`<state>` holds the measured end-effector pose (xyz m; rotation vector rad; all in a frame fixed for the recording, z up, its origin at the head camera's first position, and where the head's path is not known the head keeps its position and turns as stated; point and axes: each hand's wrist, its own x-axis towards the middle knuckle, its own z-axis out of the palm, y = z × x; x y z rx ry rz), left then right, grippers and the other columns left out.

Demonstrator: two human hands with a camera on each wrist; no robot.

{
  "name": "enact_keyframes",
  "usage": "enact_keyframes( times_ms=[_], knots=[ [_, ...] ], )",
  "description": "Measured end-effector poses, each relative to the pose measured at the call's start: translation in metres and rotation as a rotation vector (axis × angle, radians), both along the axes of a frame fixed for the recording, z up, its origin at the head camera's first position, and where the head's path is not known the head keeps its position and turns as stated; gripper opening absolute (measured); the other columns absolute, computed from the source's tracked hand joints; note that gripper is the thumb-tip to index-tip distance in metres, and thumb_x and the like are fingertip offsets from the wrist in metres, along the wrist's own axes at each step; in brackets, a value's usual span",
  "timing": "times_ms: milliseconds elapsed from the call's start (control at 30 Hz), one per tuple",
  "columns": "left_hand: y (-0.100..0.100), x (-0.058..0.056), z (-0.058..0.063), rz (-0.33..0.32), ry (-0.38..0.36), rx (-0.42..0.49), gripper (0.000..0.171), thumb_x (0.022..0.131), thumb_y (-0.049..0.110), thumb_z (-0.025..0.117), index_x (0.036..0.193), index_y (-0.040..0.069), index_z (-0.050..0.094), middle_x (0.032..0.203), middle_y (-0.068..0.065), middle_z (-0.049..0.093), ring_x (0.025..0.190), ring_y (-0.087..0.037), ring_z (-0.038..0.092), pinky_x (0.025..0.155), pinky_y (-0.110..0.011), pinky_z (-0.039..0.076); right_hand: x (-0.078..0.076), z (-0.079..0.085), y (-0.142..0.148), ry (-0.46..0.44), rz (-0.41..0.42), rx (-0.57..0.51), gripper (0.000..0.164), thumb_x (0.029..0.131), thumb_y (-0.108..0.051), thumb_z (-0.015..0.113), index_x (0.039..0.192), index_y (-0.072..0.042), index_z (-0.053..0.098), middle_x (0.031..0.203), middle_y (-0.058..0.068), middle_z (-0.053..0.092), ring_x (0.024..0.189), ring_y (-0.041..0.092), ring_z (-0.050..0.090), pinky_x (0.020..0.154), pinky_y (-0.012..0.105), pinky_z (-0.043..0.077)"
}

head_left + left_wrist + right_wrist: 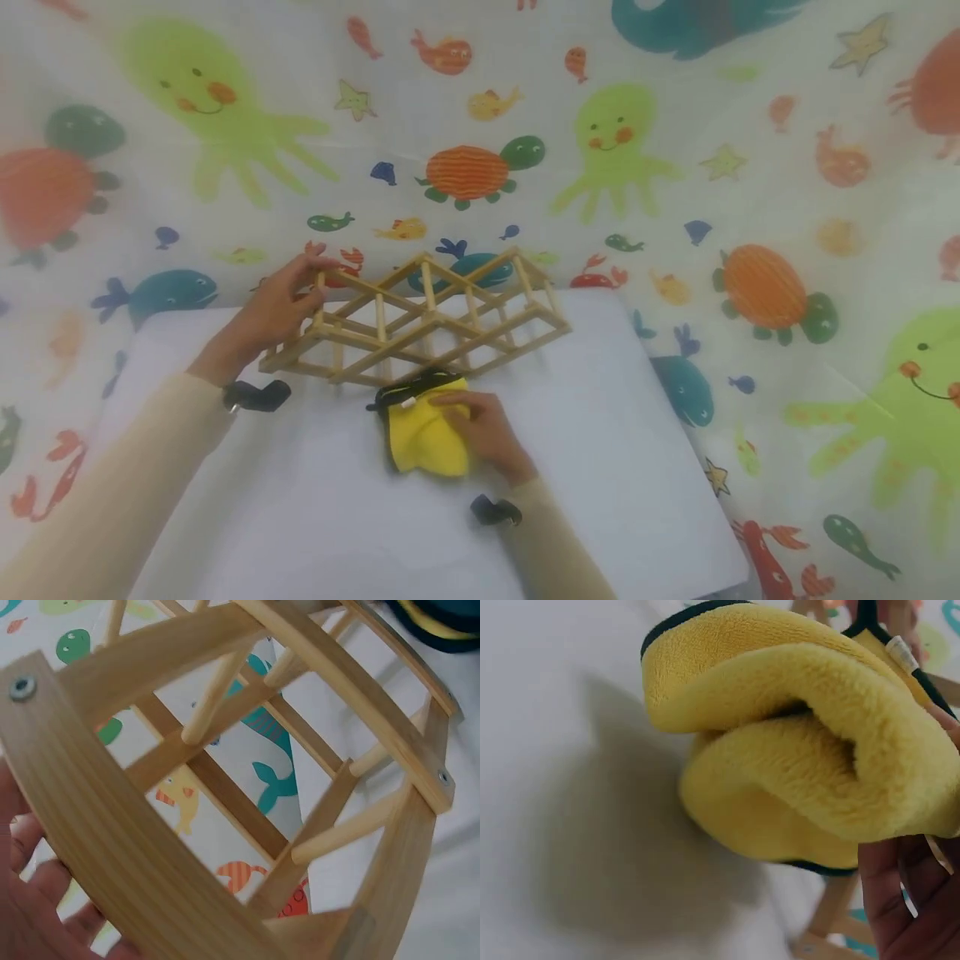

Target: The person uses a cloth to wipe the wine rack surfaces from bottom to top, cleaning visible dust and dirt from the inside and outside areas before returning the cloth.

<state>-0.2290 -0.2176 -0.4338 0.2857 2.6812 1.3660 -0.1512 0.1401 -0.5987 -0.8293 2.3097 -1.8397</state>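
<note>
A folding wooden lattice rack (pixel 431 321), built of flat slats and round dowels, stands tilted over the white table. My left hand (pixel 279 304) grips its left end; in the left wrist view the fingers (pixel 52 889) lie behind a broad slat (pixel 127 817). In front of the rack, my right hand (pixel 483 429) holds a yellow towelling cloth (pixel 427 437) with dark edging. The right wrist view shows the cloth (pixel 780 742) bunched into thick folds, with a small white tag (pixel 901 654) at its edge. Part of the right hand (pixel 907 900) is hidden behind the cloth.
The white table (pixel 315 517) extends in front of and beside the rack. Behind it and to both sides hangs a curtain (pixel 480 108) printed with sea animals. Each wrist wears a black strap (pixel 258 395).
</note>
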Motion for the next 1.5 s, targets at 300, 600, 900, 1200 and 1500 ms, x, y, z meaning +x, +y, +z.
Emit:
enact_keyframes(
  times_ms=[300,600,900,1200,1500],
  knots=[
    [0.007,0.013,0.005,0.072,0.076,-0.176,0.054,0.110,0.028,0.056,0.161,0.017,0.043,0.173,-0.017,0.034,0.159,-0.049,0.029,0.123,-0.075,0.026,-0.005,0.063,0.041,0.057,-0.103,-0.057,0.021,0.098,-0.004,0.073,0.117,-0.008,0.080,0.122,0.009,0.080,0.116,0.015,0.073,0.098,0.028,0.059],
    [0.007,0.025,-0.001,0.028,0.095,-0.099,0.075,0.103,0.026,0.069,0.167,0.017,0.031,0.181,-0.008,0.006,0.162,-0.052,0.014,0.120,-0.082,0.019,-0.018,0.134,0.089,0.090,-0.231,-0.135,0.023,0.095,0.003,0.073,0.118,0.001,0.078,0.121,0.007,0.080,0.106,0.019,0.073,0.087,0.026,0.062],
    [0.005,0.025,-0.014,0.037,0.181,0.008,0.072,0.101,0.012,0.065,0.166,0.017,0.035,0.180,-0.013,0.009,0.162,-0.054,0.012,0.119,-0.085,0.013,-0.052,0.188,0.113,0.057,-0.339,-0.272,0.033,0.096,0.000,0.075,0.128,-0.001,0.074,0.129,0.012,0.073,0.098,0.020,0.073,0.081,0.027,0.064],
    [-0.002,0.018,-0.017,0.047,0.145,0.050,0.074,0.098,0.009,0.064,0.166,0.019,0.037,0.181,-0.007,0.011,0.163,-0.050,0.013,0.120,-0.085,0.014,-0.096,0.221,0.113,0.082,-0.445,-0.406,0.037,0.093,0.006,0.074,0.128,-0.004,0.075,0.133,0.010,0.070,0.097,0.020,0.070,0.080,0.025,0.062],
    [-0.018,0.009,-0.015,0.040,0.077,-0.028,0.074,0.097,0.012,0.067,0.165,0.022,0.039,0.181,-0.003,0.012,0.161,-0.053,0.019,0.116,-0.087,0.021,-0.111,0.221,0.106,0.147,-0.559,-0.338,0.039,0.091,0.009,0.071,0.126,-0.007,0.077,0.126,0.007,0.073,0.093,0.018,0.070,0.075,0.023,0.061]
  ],
)
